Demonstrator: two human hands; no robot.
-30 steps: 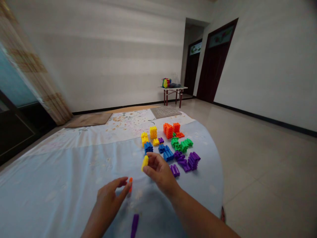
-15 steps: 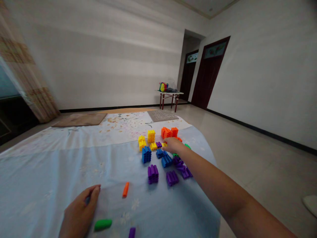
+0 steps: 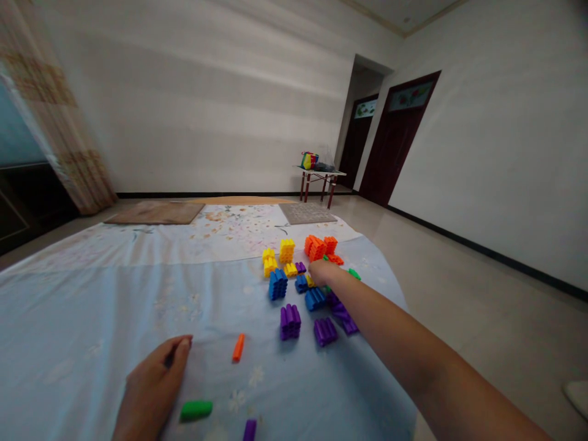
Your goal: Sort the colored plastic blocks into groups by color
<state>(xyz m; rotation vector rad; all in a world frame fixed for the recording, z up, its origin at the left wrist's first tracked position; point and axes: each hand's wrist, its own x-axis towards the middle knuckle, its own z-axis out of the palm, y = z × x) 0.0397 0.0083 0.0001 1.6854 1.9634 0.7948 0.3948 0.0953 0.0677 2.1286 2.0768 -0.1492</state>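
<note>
Just beside small blue cluster [image 3: 301, 284], yellow piece [image 3: 310, 282], partly hidden by right hand [image 3: 321, 271]; finger grip cannot be told. Best lift forearm [image 3: 404, 346] clear of purple cluster [image 3: 340, 314]. Left hand [image 3: 151, 383] near green peg [image 3: 196, 410], thumb and forefinger together.

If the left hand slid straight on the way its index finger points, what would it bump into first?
Likely the blue stack of plastic tubes, passing just beyond the orange plastic peg; depth is unclear.
</note>
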